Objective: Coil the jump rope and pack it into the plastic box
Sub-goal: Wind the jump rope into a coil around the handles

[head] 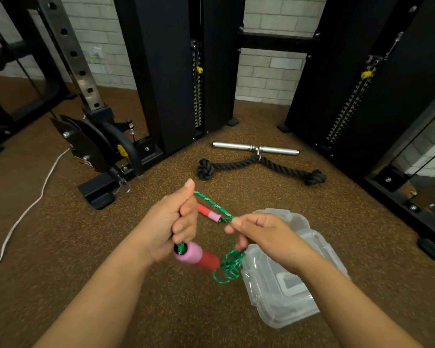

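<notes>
We see the left hand (172, 223) fisted on the green braided jump rope (230, 266) with pink-and-red foam handles (197, 256), right hand (258, 234) pinching its cord above the clear plastic box (284, 292).

Green-and-white speckled braided jump rope (212, 202); pink-and-red foam handles (197, 254); clear plastic box (284, 285); brown flecked rubber floor (86, 234).

A chrome bar (255, 148) lies on the brown speckled floor (60, 234) with a black knotted rope (261, 167) clipped to it. Black weight machines (166, 71) stand against a white brick wall (264, 79). A white cord (28, 209) trails across the floor at left, perhaps a cable.
</notes>
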Action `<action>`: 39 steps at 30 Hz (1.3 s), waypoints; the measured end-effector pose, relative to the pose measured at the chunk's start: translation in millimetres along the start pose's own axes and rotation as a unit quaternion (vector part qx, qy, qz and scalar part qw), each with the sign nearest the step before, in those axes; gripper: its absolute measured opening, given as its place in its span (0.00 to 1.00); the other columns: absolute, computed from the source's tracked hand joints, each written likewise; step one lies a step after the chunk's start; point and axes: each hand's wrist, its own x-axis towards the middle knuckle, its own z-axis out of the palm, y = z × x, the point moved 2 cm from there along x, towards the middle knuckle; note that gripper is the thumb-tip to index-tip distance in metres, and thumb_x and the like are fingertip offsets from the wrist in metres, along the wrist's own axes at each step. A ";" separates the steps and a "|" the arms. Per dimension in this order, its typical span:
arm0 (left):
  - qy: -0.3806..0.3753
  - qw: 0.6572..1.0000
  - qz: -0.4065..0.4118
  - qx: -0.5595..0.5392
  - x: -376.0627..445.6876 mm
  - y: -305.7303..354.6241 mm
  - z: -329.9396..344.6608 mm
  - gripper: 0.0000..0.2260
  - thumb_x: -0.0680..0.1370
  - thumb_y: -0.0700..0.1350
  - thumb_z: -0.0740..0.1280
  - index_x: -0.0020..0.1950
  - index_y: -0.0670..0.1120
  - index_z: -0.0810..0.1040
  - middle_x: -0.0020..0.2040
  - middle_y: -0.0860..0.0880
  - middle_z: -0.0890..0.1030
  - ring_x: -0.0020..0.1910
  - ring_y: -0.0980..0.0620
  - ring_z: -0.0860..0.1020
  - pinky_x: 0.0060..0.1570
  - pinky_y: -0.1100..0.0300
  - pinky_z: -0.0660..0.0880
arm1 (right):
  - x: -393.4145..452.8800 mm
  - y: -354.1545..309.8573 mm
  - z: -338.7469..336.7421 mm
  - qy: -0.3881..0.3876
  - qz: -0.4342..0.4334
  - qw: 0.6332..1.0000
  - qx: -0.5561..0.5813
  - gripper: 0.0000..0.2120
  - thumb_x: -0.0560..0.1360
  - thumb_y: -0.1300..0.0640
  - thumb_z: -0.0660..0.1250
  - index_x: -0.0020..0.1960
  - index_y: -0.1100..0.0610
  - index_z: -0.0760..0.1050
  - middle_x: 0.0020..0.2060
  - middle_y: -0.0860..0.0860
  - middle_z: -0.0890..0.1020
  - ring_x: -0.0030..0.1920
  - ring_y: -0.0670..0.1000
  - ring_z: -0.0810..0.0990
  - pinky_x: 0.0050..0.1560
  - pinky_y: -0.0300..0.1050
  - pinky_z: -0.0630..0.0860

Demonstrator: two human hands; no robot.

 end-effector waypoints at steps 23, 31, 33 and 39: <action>0.054 0.998 -0.016 -0.032 7.6 -9.8 2.0 0.41 0.74 0.70 0.43 0.69 0.40 0.69 0.60 0.40 0.81 0.62 0.46 0.78 0.67 0.50 0.67 | -8.1 -6.8 38.1 -0.016 -0.202 0.903 -0.378 0.16 0.77 0.46 0.56 0.36 0.54 0.70 0.31 0.47 0.75 0.36 0.50 0.74 0.40 0.52 0.72; -0.073 0.930 -0.127 0.338 -3.7 -21.4 14.4 0.53 0.64 0.79 0.34 0.42 0.39 0.83 0.33 0.41 0.83 0.34 0.44 0.82 0.53 0.43 0.74 | -7.3 -32.1 9.3 0.059 -0.190 0.962 -0.189 0.12 0.78 0.53 0.62 0.38 0.55 0.76 0.34 0.57 0.80 0.36 0.55 0.77 0.39 0.49 0.73; -0.110 0.946 -0.121 0.281 -1.2 -19.7 19.5 0.51 0.65 0.78 0.34 0.37 0.39 0.81 0.24 0.44 0.75 0.23 0.48 0.73 0.37 0.55 0.73 | -2.3 -25.0 1.4 0.096 -0.172 0.965 -0.175 0.11 0.78 0.51 0.62 0.39 0.52 0.77 0.33 0.55 0.78 0.33 0.53 0.73 0.37 0.47 0.71; -0.180 0.977 -0.111 0.000 0.4 -14.3 35.6 0.44 0.67 0.77 0.36 0.29 0.40 0.70 0.18 0.48 0.66 0.18 0.50 0.67 0.30 0.57 0.65 | 4.4 -0.9 12.4 0.023 -0.081 0.995 0.053 0.09 0.78 0.49 0.62 0.47 0.50 0.81 0.33 0.51 0.75 0.30 0.43 0.70 0.35 0.38 0.66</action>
